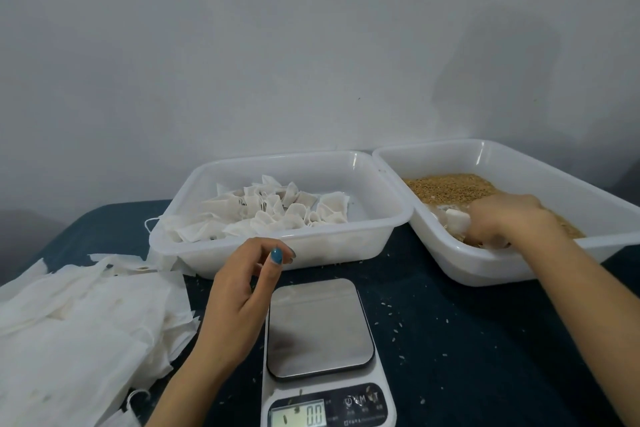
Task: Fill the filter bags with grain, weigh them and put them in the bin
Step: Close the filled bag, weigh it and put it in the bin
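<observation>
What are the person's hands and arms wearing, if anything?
No gloves: the left hand and right hand are uncovered. The left forearm and right forearm have no sleeves in view. The left thumbnail carries glossy teal-blue polish. No ring, watch or bracelet shows. The right hand's nails are hidden.

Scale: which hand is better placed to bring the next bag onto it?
Right. The right hand grips a filter bag down in the grain bin, so it only has to carry it over. The left hand hovers nearer the scale but holds nothing.
</observation>
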Action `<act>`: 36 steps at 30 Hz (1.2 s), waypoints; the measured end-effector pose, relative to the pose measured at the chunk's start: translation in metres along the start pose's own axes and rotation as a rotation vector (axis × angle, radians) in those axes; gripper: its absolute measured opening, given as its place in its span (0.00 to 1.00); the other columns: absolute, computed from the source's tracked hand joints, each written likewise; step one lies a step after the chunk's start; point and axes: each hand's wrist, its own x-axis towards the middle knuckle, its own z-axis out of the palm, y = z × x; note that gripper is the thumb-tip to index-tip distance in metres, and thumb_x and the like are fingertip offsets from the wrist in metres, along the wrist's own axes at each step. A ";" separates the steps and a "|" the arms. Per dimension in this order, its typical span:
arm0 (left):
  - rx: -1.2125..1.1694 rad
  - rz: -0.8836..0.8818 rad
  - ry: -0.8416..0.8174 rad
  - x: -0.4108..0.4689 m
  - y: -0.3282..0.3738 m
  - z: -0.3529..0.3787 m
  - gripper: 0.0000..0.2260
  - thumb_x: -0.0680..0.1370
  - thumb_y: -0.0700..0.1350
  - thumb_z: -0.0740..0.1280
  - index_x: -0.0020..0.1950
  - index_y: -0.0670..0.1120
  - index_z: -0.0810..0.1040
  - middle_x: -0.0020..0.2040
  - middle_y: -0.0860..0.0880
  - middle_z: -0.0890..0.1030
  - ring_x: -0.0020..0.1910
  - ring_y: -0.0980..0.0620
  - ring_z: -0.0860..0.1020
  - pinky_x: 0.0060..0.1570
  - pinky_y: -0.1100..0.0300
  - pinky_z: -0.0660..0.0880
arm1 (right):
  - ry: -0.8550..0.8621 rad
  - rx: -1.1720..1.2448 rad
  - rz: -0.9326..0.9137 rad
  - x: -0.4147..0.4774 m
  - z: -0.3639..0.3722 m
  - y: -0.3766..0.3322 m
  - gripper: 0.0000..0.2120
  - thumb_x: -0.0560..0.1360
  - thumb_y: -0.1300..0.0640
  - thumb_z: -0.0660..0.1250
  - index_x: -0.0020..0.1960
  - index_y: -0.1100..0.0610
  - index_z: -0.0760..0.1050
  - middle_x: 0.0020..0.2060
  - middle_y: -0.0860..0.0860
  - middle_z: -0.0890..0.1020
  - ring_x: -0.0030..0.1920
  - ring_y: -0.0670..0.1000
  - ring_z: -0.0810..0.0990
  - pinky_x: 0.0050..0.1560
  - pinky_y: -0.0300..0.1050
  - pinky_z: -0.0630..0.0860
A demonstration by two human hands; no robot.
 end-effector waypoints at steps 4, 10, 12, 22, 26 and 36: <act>0.012 -0.012 -0.018 0.000 0.000 0.000 0.14 0.80 0.60 0.55 0.50 0.57 0.77 0.49 0.59 0.80 0.48 0.54 0.79 0.44 0.67 0.75 | 0.016 0.022 0.003 0.000 0.000 0.004 0.10 0.76 0.42 0.64 0.49 0.48 0.72 0.41 0.46 0.78 0.39 0.46 0.75 0.36 0.43 0.65; 0.020 -0.011 -0.026 -0.001 0.001 0.000 0.13 0.80 0.59 0.56 0.49 0.56 0.77 0.48 0.58 0.81 0.46 0.54 0.79 0.41 0.70 0.72 | 0.049 0.003 -0.012 0.002 0.002 0.006 0.11 0.74 0.41 0.66 0.49 0.47 0.73 0.41 0.45 0.77 0.39 0.45 0.74 0.34 0.42 0.63; 0.021 -0.015 -0.033 0.000 0.000 0.000 0.13 0.80 0.59 0.56 0.49 0.57 0.77 0.48 0.58 0.81 0.46 0.53 0.79 0.41 0.69 0.73 | 0.057 0.013 -0.018 0.005 0.005 0.007 0.11 0.73 0.40 0.65 0.49 0.47 0.73 0.41 0.45 0.78 0.39 0.46 0.75 0.34 0.42 0.64; -0.002 -0.008 -0.054 -0.002 0.000 0.002 0.12 0.80 0.59 0.57 0.48 0.57 0.77 0.47 0.56 0.81 0.47 0.52 0.79 0.42 0.65 0.75 | 0.081 0.755 -0.010 0.014 0.035 0.012 0.18 0.76 0.41 0.67 0.50 0.57 0.77 0.39 0.51 0.80 0.40 0.52 0.79 0.42 0.46 0.73; -0.014 0.005 -0.072 -0.003 0.002 0.003 0.09 0.80 0.59 0.58 0.48 0.59 0.76 0.46 0.56 0.81 0.45 0.52 0.79 0.41 0.67 0.75 | 0.349 1.186 -0.062 -0.006 0.026 -0.001 0.13 0.76 0.47 0.69 0.48 0.57 0.77 0.37 0.52 0.80 0.37 0.52 0.78 0.38 0.47 0.72; -0.104 0.047 -0.115 -0.005 0.012 0.003 0.08 0.75 0.59 0.66 0.52 0.58 0.76 0.47 0.54 0.81 0.45 0.51 0.79 0.43 0.65 0.74 | 0.299 1.924 -0.452 -0.093 0.014 -0.098 0.21 0.59 0.45 0.77 0.47 0.55 0.78 0.33 0.44 0.82 0.34 0.41 0.80 0.36 0.38 0.77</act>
